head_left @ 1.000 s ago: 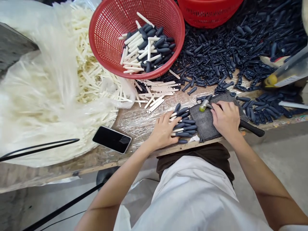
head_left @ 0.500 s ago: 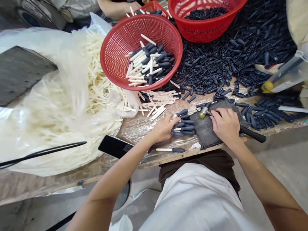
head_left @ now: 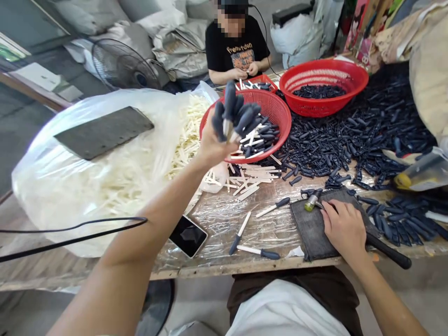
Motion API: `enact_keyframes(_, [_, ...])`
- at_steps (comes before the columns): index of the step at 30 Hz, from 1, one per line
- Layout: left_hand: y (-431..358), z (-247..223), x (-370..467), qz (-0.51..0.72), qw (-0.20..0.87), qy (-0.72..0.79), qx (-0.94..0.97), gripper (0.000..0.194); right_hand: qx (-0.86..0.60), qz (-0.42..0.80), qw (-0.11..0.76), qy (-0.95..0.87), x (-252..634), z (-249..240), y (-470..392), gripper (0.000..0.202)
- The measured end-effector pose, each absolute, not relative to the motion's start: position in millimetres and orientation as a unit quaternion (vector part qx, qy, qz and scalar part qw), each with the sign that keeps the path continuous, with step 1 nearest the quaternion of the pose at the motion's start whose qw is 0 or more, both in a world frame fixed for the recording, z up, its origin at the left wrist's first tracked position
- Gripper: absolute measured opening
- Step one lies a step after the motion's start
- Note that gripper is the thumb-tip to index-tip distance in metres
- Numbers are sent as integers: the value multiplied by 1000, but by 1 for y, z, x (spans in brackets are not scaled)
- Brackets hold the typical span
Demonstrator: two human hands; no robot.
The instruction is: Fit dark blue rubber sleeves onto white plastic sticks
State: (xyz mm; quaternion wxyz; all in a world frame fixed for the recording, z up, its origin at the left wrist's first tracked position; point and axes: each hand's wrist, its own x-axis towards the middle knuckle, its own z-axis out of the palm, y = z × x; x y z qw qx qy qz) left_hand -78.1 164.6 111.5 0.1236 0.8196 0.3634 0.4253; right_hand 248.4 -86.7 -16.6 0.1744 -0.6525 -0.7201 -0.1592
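My left hand (head_left: 214,145) is raised near the front left of a red mesh basket (head_left: 285,122), its fingers wrapped round a bunch of dark-handled white sticks (head_left: 230,105), dark ends up. Similar pieces lie inside that basket. Under my right hand (head_left: 345,228) is a hammer (head_left: 388,250) on a dark cloth-like pad (head_left: 306,233). The fingers curl over its shaft, and the greenish head shows to the left. On the table, three more dark-handled white sticks lie apart, one of them a stick (head_left: 268,253) near the front edge.
A phone (head_left: 189,237) lies left of the loose pieces. Loose white strips (head_left: 254,179) lie before the basket, beside a large clear bag (head_left: 70,196) of them. Dark handle shells (head_left: 325,149) cover the right side. Behind sits a co-worker (head_left: 238,51) near a second red basket (head_left: 324,109).
My left hand has lifted from the table to the basket with the bunch of dark-handled white sticks. My right hand stays at the hammer. The view has tilted up, showing the co-worker.
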Motion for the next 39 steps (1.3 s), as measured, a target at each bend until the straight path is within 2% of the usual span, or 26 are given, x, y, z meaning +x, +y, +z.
enact_keyframes(3, [222,135,-71,385,83,370,842,68,-649,-171,175,-720,249,-18,-86,21])
enact_keyframes(6, [224,135,-64,297,18,413,861,69,-651,-176,176,-717,247,-17,-87,21])
enact_keyframes(7, [211,130,-63,278,-16,425,861,64,-651,-176,176,-717,247,-17,-87,20])
enact_keyframes(10, [146,104,-65,261,-91,427,861,22,-649,-175,175,-719,246,-17,-87,20])
enact_keyframes(11, [121,93,-67,221,-84,414,879,17,-648,-176,176,-720,246,-17,-87,20])
enact_keyframes(15, [38,52,-66,5,4,396,918,25,-643,-188,182,-719,248,-19,-87,21])
enact_keyframes(18, [15,27,-52,-66,102,406,906,32,-639,-194,183,-721,249,-21,-87,21])
enact_keyframes(24, [17,17,-27,-56,171,435,882,14,-640,-187,180,-724,250,-22,-87,22])
enact_keyframes(30, [-5,42,-72,-81,200,522,825,22,-642,-176,186,-722,249,-20,-87,22])
enact_keyframes(35, [-40,43,-111,-136,212,607,754,33,-645,-170,184,-721,247,-18,-87,22])
enact_keyframes(39, [-60,36,-105,-160,237,571,770,48,-644,-170,189,-722,248,-21,-87,22])
